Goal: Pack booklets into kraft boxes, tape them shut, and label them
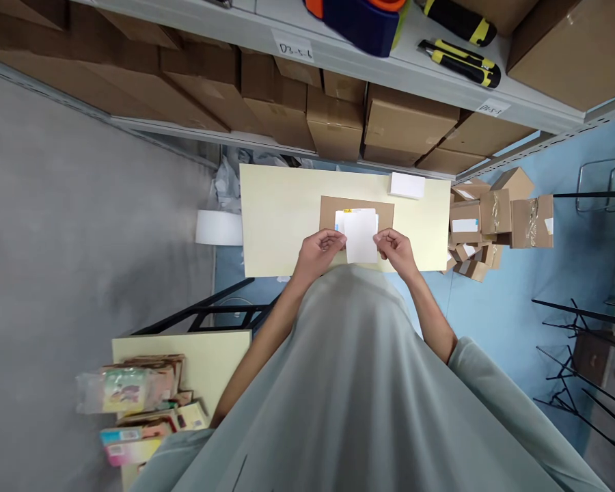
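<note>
My left hand (322, 247) and my right hand (393, 249) both pinch a small white sheet of paper (361, 236) by its side edges, fingers curled shut. The sheet is held just above a flat brown cardboard envelope (329, 207) that lies on a pale yellow table (277, 219). Under the sheet, other white papers with a bit of blue and yellow show on the envelope. A small white box (406, 185) rests at the table's far right corner.
Shelves with brown cartons (338, 123) run behind the table; utility knives (460, 61) and a tape dispenser (363, 20) lie on the upper shelf. Small cartons (497, 219) are piled on the blue floor at right. A second table (205, 355) with packaged goods (133, 403) stands lower left.
</note>
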Tool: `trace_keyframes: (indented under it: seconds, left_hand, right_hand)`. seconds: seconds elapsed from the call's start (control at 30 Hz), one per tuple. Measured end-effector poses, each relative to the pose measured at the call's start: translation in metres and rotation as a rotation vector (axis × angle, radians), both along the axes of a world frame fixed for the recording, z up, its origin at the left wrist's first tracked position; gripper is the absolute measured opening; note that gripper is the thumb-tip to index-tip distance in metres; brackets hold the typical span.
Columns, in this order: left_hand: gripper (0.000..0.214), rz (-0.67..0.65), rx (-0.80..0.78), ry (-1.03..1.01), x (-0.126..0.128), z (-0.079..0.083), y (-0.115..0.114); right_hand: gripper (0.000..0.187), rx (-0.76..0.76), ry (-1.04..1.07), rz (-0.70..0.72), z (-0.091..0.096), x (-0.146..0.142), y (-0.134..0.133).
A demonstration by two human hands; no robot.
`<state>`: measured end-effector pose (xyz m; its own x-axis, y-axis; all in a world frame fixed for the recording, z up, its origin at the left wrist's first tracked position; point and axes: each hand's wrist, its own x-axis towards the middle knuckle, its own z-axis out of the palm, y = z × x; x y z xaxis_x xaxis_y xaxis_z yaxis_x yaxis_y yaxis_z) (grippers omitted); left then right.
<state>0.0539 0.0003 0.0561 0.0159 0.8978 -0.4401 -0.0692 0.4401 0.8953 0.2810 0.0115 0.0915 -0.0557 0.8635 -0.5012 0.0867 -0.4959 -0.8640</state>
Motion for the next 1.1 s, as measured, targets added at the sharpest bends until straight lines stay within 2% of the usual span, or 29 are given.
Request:
trace_keyframes:
  seconds: [0.13, 0.27, 0.37, 0.43, 0.53, 0.67, 0.77, 0.83, 1.1]
  left_hand:
    - [0.057, -0.084, -0.073, -0.036, 0.004, -0.015, -0.001]
    - [0.053, -0.129, -0.109, -0.068, 0.020, -0.027, -0.002]
    - [0.050, -0.036, -0.174, -0.073, 0.038, -0.034, -0.006]
    - [0.047, 0.053, -0.243, -0.090, 0.050, -0.039, -0.010]
    - [0.041, 0.173, -0.325, -0.072, 0.068, -0.047, -0.013]
    - [0.036, 0.316, -0.361, 0.070, 0.085, -0.058, -0.009]
    - [0.035, 0.425, -0.381, 0.108, 0.096, -0.065, -0.004]
    - [0.035, 0.463, -0.394, 0.139, 0.101, -0.067, -0.002]
    - [0.025, 0.454, -0.443, 0.324, 0.111, -0.074, 0.002]
  right_hand:
    - [0.043, 0.060, -0.087, 0.087, -0.010, 0.002, 0.004]
    - [0.021, 0.211, -0.294, 0.299, -0.011, 0.012, 0.024]
    - [0.007, 0.339, -0.453, 0.500, -0.013, 0.019, 0.052]
    - [0.006, 0.413, -0.503, 0.609, -0.020, 0.022, 0.074]
    - [0.008, 0.476, -0.485, 0.758, -0.041, 0.024, 0.109]
    - [0.010, 0.465, -0.417, 0.951, -0.079, 0.020, 0.147]
    - [0.008, 0.420, -0.397, 1.011, -0.100, 0.017, 0.162]
    - [0.008, 0.406, -0.400, 1.027, -0.107, 0.016, 0.166]
    - [0.010, 0.402, -0.554, 1.087, -0.115, 0.006, 0.168]
